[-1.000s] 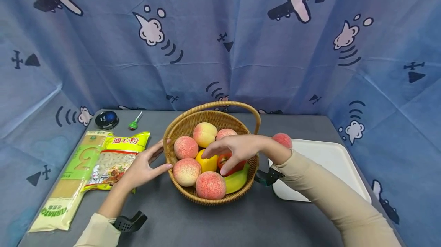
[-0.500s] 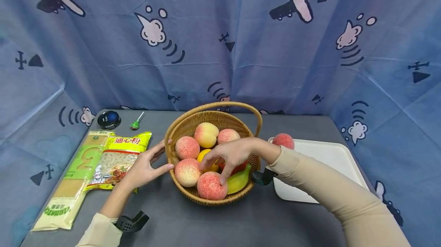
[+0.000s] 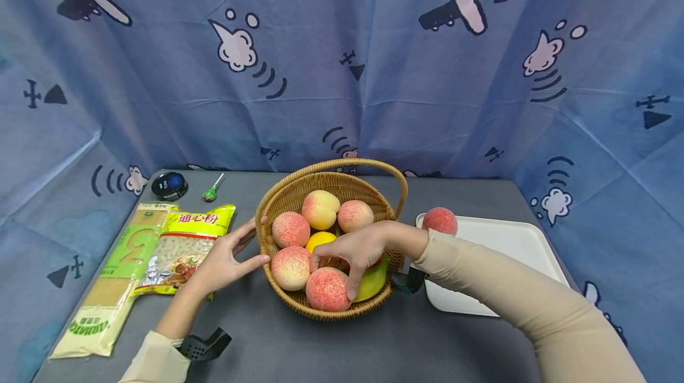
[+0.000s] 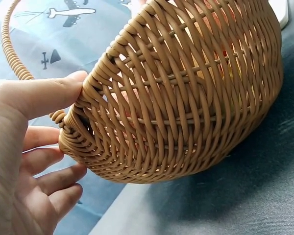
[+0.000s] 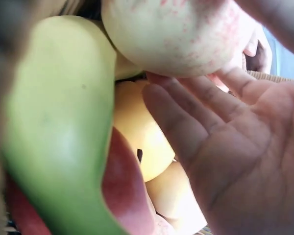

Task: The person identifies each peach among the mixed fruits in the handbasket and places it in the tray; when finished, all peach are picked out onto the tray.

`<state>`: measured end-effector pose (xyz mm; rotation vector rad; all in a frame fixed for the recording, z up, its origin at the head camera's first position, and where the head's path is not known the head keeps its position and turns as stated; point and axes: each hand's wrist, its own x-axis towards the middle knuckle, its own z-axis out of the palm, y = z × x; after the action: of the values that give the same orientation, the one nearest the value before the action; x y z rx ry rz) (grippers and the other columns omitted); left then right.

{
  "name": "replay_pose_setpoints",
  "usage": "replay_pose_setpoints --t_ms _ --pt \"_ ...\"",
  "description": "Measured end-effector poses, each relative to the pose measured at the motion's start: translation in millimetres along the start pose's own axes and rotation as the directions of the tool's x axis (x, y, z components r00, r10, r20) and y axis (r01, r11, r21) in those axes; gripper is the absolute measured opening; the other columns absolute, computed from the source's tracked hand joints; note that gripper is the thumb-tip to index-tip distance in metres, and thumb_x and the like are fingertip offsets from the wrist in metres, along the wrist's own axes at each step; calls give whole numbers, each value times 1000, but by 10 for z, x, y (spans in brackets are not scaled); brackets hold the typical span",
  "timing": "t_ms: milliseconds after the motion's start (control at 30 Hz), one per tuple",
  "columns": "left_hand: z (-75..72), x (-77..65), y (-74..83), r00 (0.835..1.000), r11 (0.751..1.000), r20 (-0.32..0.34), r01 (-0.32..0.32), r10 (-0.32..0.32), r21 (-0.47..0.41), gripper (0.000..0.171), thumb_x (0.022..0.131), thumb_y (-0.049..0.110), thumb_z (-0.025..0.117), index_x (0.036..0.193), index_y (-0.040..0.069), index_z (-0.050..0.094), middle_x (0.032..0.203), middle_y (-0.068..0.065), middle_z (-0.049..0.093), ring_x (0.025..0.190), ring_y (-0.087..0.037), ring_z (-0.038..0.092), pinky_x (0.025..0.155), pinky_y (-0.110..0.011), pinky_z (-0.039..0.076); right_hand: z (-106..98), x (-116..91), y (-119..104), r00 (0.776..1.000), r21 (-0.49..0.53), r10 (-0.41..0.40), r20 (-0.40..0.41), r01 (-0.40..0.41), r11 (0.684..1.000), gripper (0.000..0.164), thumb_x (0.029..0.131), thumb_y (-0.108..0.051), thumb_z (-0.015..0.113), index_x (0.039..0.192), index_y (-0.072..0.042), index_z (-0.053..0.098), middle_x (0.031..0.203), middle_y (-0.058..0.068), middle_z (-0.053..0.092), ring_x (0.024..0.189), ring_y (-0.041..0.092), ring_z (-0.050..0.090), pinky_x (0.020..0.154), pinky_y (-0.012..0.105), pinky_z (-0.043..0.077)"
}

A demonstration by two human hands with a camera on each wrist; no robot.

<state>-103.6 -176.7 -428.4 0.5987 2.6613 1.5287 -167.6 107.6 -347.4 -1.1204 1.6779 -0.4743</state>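
Note:
A wicker basket [image 3: 331, 182] of fruit stands mid-table, its handle upright. My left hand [image 3: 224, 265] holds the basket's left rim, thumb on one side and fingers on the other, as the left wrist view shows at the woven wall [image 4: 186, 98]. Inside the basket my right hand [image 3: 359, 249] grips the front peach [image 3: 327, 291]. Its thumb lies at the peach's right side and its fingers on the far side; in the right wrist view the fingers touch the peach [image 5: 171, 39]. A green-yellow banana [image 3: 373, 283] lies beside it. My hand partly covers a yellow fruit [image 3: 319, 240] and hides a red one.
Several other peaches fill the basket's left and back. On the right, a white tray [image 3: 497, 258] bears one peach [image 3: 440, 221]. At left lie a yellow pasta bag [image 3: 184, 246], a noodle pack [image 3: 101, 300], a lollipop [image 3: 210, 194] and a round black tin [image 3: 169, 186].
My right hand has come down from above the red and yellow fruit toward the front, and its thumb and fingers have closed round the front peach. My left hand stays at the rim.

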Motion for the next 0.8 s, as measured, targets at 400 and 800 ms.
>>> replay_pose_setpoints --t_ms 400,800 --pt "11 -8 -20 1000 1000 -3 -5 4 -15 69 84 20 72 144 6 40 146 -14 44 131 -30 45 105 -42 41 6 -22 -22 999 -95 -6 -46 2 995 62 71 -21 84 122 -26 49 123 -12 51 114 3 47 101 24 43" --pt "10 9 -23 1000 1000 -7 -18 17 -24 68 85 17 71 144 6 40 146 -12 44 130 -31 46 106 -44 41 -59 -421 -92 949 30 -106 -298 120 992 68 75 -24 81 134 -22 47 134 -7 49 125 11 46 101 25 47"
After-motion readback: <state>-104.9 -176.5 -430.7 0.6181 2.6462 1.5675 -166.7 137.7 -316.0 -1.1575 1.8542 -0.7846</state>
